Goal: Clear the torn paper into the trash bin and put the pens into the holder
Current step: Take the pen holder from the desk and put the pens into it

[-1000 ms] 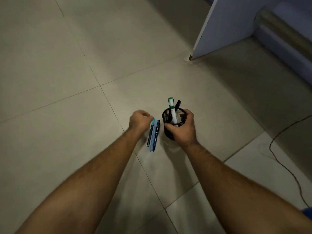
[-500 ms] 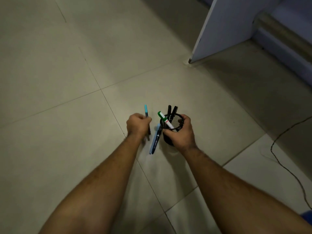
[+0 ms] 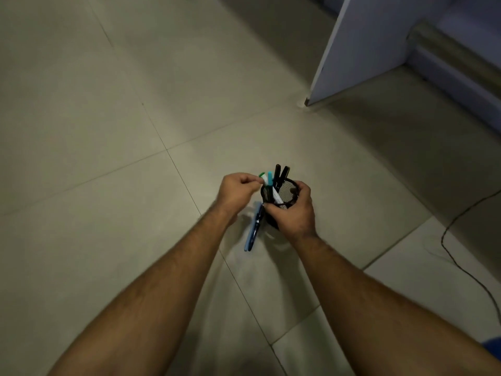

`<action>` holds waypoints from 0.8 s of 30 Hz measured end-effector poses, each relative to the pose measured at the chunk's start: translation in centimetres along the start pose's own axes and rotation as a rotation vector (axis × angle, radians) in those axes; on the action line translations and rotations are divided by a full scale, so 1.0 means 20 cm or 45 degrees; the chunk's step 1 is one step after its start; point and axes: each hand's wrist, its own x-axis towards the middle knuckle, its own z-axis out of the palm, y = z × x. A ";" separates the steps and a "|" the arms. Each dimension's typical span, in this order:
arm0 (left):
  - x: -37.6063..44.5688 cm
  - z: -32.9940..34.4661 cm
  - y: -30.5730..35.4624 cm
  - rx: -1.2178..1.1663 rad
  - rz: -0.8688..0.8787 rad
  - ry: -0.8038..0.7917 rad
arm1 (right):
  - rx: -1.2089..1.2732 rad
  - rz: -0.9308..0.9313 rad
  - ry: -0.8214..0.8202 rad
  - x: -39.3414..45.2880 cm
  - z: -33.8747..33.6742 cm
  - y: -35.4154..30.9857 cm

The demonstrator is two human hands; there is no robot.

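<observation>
The right hand (image 3: 294,210) has its grip wrapped around a black mesh pen holder (image 3: 284,192), fingers curled over the far rim and thumb across the near side, with the holder standing on the tiled floor (image 3: 108,131) and tipped slightly toward the left. Inside it stand two black pens (image 3: 280,173) leaning toward the far side, a marker with a white barrel and a green cap (image 3: 262,175), and a light blue pen (image 3: 270,179) whose top rises above the rim.

The left hand (image 3: 238,191) sits just left of the holder, its fingers curled with the fingertips pinched together at the top of the light blue pen; the grip is narrow, and blur makes it hard to tell whether it pinches the pen or only touches it.

On the floor, just beside the holder's near left side, lie a light blue pen (image 3: 249,234) and a dark blue pen (image 3: 257,225) touching side by side, pointing near to far, partly under the left wrist.

At the far right stands a pale blue panel (image 3: 366,50) on the floor, with a pale pipe (image 3: 455,55) running beyond it. A thin dark cable (image 3: 461,267) trails across the floor at the right edge. No torn paper or trash bin shows in this view.
</observation>
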 end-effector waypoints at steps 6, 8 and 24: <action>-0.03 0.02 -0.29 0.770 -0.122 -0.008 | 0.008 0.013 0.044 -0.02 -0.08 0.02; -0.07 0.07 -0.36 1.040 -0.158 -0.021 | 0.000 0.003 0.044 -0.03 -0.09 0.03; -0.01 -0.06 -0.24 0.652 -0.243 0.442 | 0.015 0.034 -0.032 -0.06 -0.03 0.05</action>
